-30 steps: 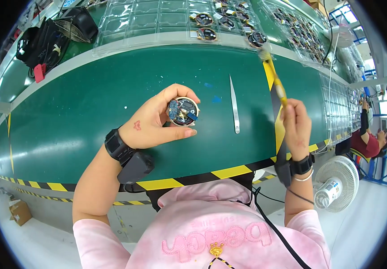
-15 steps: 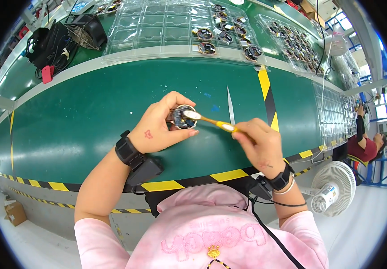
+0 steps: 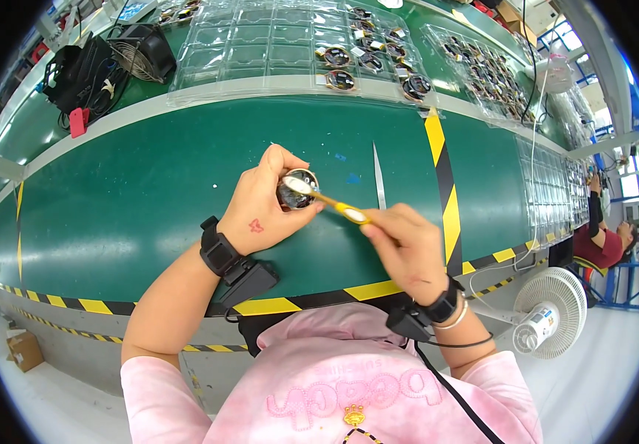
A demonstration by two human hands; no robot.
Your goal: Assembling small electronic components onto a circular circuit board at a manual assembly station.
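Between its thumb and fingers, my left hand holds a round dark electronic part with a pale rim, its face turned up. My right hand is closed on the handle of a yellow-and-white toothbrush. The brush head lies over the part's face and hides some of it. To the right of the part, slim pointed metal tweezers lie on the green work surface. Both wrists wear black strapped devices.
Clear plastic trays with several round electronic parts stand on the raised shelf at the back. A black fan sits back left. A white fan stands beyond the table's right front. Farther right is another person.
Both hands have shifted slightly left. The part has turned in my left hand, and the brush head has moved to the upper left over it.
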